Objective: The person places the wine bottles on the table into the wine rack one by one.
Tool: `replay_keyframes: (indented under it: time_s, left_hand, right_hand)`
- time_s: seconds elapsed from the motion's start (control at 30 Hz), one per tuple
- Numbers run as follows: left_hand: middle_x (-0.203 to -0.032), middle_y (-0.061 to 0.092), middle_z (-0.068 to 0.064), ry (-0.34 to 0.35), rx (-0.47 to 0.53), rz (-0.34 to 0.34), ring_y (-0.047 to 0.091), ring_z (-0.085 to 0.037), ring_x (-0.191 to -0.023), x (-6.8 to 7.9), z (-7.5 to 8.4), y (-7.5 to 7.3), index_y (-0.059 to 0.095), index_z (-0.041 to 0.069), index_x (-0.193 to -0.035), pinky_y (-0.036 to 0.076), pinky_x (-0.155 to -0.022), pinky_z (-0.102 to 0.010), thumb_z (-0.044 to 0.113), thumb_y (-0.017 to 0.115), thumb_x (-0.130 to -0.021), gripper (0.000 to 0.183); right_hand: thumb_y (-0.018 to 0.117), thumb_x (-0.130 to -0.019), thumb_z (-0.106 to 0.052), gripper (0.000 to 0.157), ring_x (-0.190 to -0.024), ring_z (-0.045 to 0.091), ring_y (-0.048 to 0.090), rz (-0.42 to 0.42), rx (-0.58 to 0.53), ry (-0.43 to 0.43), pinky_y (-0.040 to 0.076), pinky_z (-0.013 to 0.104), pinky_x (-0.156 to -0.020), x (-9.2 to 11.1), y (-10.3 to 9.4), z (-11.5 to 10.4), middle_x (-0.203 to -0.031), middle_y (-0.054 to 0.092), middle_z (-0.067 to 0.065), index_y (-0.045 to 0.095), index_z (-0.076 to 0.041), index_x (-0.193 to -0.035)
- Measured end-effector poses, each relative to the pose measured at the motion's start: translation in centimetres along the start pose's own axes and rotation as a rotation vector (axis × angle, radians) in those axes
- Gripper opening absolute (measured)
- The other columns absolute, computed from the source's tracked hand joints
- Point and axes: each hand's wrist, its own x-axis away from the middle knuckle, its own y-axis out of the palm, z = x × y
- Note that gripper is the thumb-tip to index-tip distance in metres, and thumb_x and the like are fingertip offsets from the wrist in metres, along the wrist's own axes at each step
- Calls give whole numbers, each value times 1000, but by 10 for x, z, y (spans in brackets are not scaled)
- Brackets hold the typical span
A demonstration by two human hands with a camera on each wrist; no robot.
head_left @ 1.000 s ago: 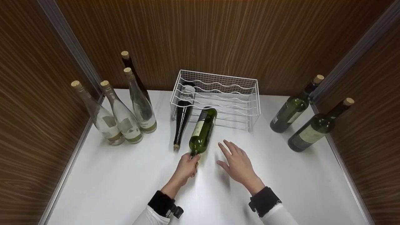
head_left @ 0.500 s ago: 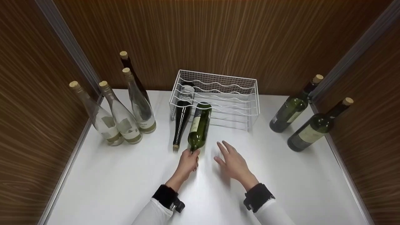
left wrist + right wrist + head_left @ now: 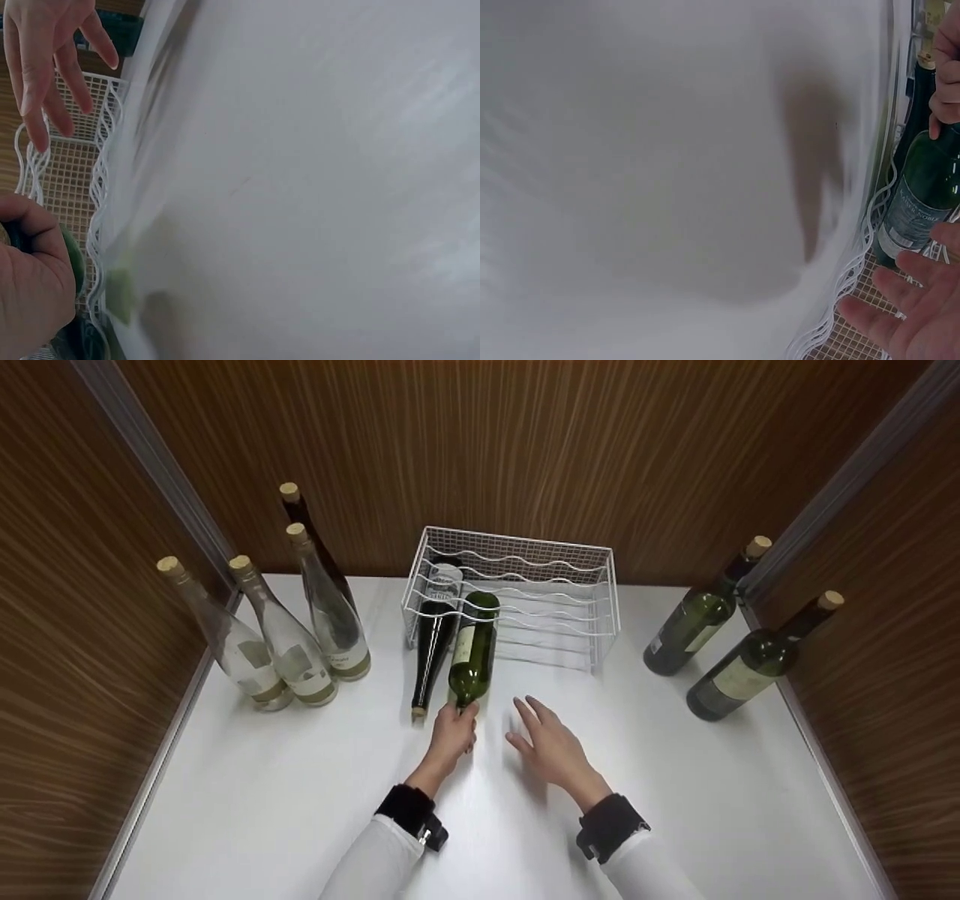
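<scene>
Glossy green bottle [image 3: 478, 656], translucent, cream-labelled: left hand [image 3: 453, 733] grips it, right hand [image 3: 553, 751] spread.

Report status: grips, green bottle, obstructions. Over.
Left grip holding green bottle by neck. Right grip apart, holding nothing. Bottle's base end at wire rack. Dark bottle close alongside, possible crowding.

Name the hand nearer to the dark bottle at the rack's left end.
Left. The left hand, gripping the green bottle, is just right of the dark bottle; the right hand is farther out on the same side.
</scene>
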Motion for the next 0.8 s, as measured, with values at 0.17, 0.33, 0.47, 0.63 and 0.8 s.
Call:
replay_keyframes:
  time_s: [0.17, 0.33, 0.47, 0.63, 0.8]
  left_hand:
    - [-60, 43, 3, -2, 2, -10, 38, -7, -42, -6, -3, 1, 52, 1, -115, 34, -37, -20, 19, 51, -102, 22]
    - [-57, 42, 4, -2, -10, 8, 38, -8, -41, -13, -8, 5, 53, 6, -100, 34, -37, -21, 19, 51, -102, 13]
    - [-54, 41, 4, -13, -15, 31, 38, -8, -39, -18, -10, 8, 49, 10, -87, 35, -37, -22, 19, 50, -101, 16]
    - [-56, 41, 4, -10, 6, 21, 37, -7, -40, -23, -14, 6, 49, 9, -92, 36, -38, -22, 19, 50, -101, 14]
    - [-57, 41, 4, -18, 12, 4, 37, -7, -41, -29, -17, 3, 52, 5, -107, 35, -38, -22, 19, 50, -103, 15]
  right_hand:
    - [53, -101, -43, 62, -132, 40, 41, -9, -2, 0, 43, 54, -99, -1, 0, -1, -150, 38, 21, 39, -7, -150]
    - [53, -101, -43, 63, -133, 40, 41, -18, -16, 15, 43, 55, -98, -3, -1, -2, -151, 37, 20, 37, -8, -151]
    - [54, -101, -42, 64, -135, 40, 38, -38, -39, 33, 42, 56, -99, -3, -1, -2, -152, 34, 20, 35, -9, -152]
    - [54, -100, -42, 64, -135, 39, 39, -48, -36, 51, 43, 56, -98, -3, -2, 0, -152, 34, 20, 35, -11, -152]
    - [54, -100, -43, 64, -133, 41, 40, -40, -46, 56, 43, 57, -96, -5, -4, 1, -151, 35, 20, 36, -11, -152]
